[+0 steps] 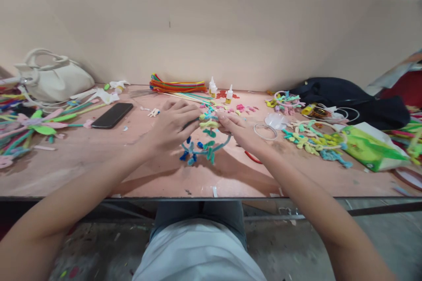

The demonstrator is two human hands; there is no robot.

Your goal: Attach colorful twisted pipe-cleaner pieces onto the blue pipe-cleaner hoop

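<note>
Between my hands, above the middle of the table, hangs a pipe-cleaner ring (219, 145) in light blue, with small fuzzy shapes in dark blue, teal and yellow along it. My left hand (176, 124) is closed on the ring's upper left side, fingers bent over it. On the other side my right hand (233, 128) pinches the ring near the yellow and teal shapes; its fingertips are partly hidden. Beyond the hands lie several pink pipe-cleaner pieces (244, 108). A red-handled tool (253, 157) lies partly behind my right forearm.
A black phone (112, 115) and a white handbag (59, 80) are at the left. Glue bottles (229, 95) and a pipe-cleaner bundle (178, 86) stand by the wall. Rightward lie a bare hoop (265, 131), a decorated ring (313, 138), a green packet (374, 149) and a dark bag (349, 96).
</note>
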